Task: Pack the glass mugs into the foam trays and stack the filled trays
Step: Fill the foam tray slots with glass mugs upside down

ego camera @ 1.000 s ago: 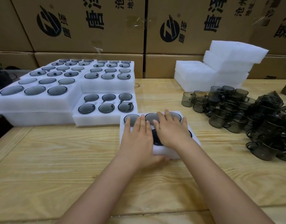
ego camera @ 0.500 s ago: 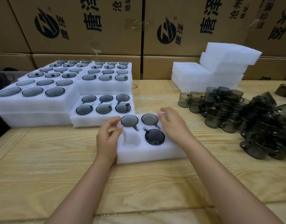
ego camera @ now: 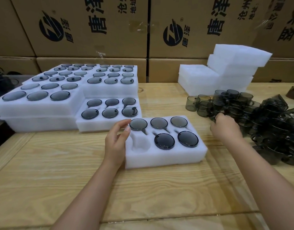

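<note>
Right hand has left the foam tray for the loose glass mugs rightward; I cannot confirm a grip. Left hand, fingers relaxed, flanks the empty pocket.

The left cardboard box bears large black characters 唐泽 beside a round logo — smaller print includes 地址. The right cardboard box repeats 唐泽 and 沧州 — its logo is marked ®.
</note>
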Motion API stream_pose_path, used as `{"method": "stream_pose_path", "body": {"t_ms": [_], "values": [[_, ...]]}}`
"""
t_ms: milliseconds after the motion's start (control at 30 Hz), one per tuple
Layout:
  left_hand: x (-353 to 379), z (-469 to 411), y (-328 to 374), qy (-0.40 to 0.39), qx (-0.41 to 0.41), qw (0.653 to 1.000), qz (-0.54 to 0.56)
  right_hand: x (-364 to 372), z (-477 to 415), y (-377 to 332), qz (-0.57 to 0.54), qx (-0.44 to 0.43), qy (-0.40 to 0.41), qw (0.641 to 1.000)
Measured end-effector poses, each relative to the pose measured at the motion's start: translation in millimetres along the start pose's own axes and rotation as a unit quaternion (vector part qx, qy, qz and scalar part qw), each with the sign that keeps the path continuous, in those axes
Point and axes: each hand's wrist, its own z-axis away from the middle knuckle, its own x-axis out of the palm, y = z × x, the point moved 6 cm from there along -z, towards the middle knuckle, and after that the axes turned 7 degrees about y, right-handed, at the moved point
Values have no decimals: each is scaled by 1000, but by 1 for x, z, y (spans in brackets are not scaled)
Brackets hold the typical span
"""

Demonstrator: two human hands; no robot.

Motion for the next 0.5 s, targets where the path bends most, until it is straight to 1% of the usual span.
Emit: {"method": "stream_pose_path", "body": {"t_ms": [100,233,300,400,500], "values": [[-1,-1,-4,-1,-24,999,25,3,7,-8,23,-28,-3,999],[-5,0,-5,26,-38,998,42,0,15,-19,25,-67,12,997],[-7,-1,-4,40,-44,997,52,-7,20,-27,-46,-85,47,994],[-9,-2,1,51,-41,996,61,-24,28,-41,-185,-122,88,971],[-7,-1,9,33,-26,997,68,-49,40,-62,-252,-183,114,944]]}}
